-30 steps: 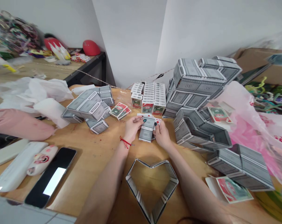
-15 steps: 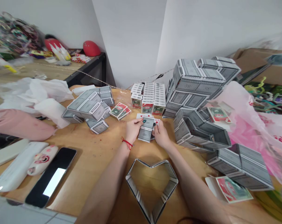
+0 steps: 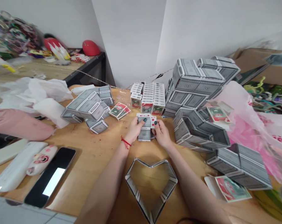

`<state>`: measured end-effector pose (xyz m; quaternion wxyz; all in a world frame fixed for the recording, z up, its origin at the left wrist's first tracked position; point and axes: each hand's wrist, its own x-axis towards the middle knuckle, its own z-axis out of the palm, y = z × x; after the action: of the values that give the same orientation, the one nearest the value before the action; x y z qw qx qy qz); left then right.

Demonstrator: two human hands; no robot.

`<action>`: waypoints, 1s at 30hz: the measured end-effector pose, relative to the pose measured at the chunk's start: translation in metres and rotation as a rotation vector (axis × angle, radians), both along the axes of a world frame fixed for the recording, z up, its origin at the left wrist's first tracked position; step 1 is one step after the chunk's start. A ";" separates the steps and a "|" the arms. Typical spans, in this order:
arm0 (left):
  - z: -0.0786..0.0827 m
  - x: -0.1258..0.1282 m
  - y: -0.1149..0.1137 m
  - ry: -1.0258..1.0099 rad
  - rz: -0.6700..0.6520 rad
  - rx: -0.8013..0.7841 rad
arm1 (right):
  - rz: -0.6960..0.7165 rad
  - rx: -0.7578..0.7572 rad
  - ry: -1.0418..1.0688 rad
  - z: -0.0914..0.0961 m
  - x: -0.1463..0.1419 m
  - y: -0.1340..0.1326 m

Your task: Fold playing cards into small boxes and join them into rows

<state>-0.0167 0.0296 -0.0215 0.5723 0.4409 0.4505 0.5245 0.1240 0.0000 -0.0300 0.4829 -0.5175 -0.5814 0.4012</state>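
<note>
Both hands meet around a small group of playing cards (image 3: pixel 144 134) at the middle of the table. Some grey patterned backs show, and red-marked faces stick out at the top and right. My left hand (image 3: pixel 134 128), a red string bracelet at its wrist, pinches the cards from the left with the thumb on top. On the right side my right hand (image 3: pixel 161 133) grips a face-up card with red diamonds against the others. Between my forearms stands a heart-shaped frame (image 3: pixel 167 193) made of cards.
Card boxes (image 3: pixel 147 96) stand in rows behind my hands. Folded-card structures (image 3: pixel 194 82) pile up at the right, with more card blocks (image 3: pixel 87 105) at the left. A phone (image 3: pixel 51 177) lies front left. Two card packs (image 3: pixel 119 110) rest nearby.
The red-diamond card at the right has turned and lies straighter against the other cards. The held cards sit more upright. The heart-shaped frame has stayed put.
</note>
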 end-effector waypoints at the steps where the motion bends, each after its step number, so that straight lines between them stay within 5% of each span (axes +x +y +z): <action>1: -0.001 -0.004 0.002 0.018 0.044 0.012 | -0.032 0.026 -0.059 0.002 0.001 0.000; 4: -0.002 -0.015 0.007 0.138 0.167 0.069 | -0.067 0.125 -0.274 0.008 0.005 -0.001; 12: -0.007 -0.024 0.015 0.049 0.273 0.087 | 0.209 0.261 -0.630 0.018 0.000 -0.011; 24: -0.005 -0.023 0.015 -0.100 0.360 -0.011 | 0.144 0.242 -0.561 0.012 0.002 -0.006; 30: -0.006 -0.024 0.017 -0.090 0.391 -0.035 | 0.158 0.198 -0.297 0.016 0.004 -0.008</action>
<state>-0.0411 0.0471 -0.0276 0.4866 0.3112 0.5105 0.6370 0.1283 -0.0085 -0.0137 0.4075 -0.4737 -0.7217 0.2979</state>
